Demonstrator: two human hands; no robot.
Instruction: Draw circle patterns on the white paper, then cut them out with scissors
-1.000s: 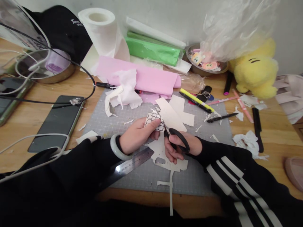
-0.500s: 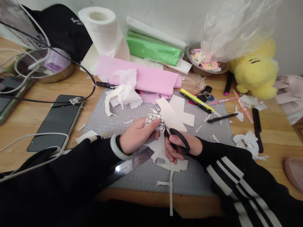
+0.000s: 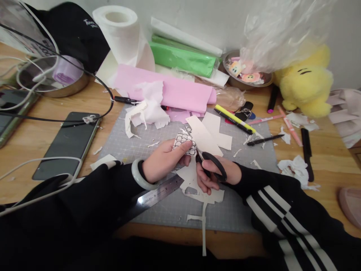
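Observation:
My left hand [image 3: 166, 158] pinches a small piece of white paper [image 3: 180, 142] covered with black scale-like curved lines, thumb on top. Black-handled scissors [image 3: 216, 165] are gripped in my right hand [image 3: 210, 173], fingers through the loops. Their blades point up and left along the right edge of the patterned paper; whether they are parted is hard to make out. Beneath and beyond the hands lie blank white paper pieces [image 3: 204, 135] and cut scraps [image 3: 217, 196] on a grey cutting mat [image 3: 237, 210]. A metal ruler [image 3: 160, 194] lies under my left forearm.
Left are a phone [image 3: 67, 146], cables and a metal bowl [image 3: 70, 88]. Behind stand a paper roll [image 3: 121, 41], pink paper [image 3: 180, 92] and a green pack [image 3: 183, 58]. Right are a yellow marker [image 3: 234, 118], several pens, a black-handled knife [image 3: 307, 154] and a yellow plush toy [image 3: 307, 86].
Both hands, the patterned paper and the scissors keep almost the same position. The whole view has shifted very slightly.

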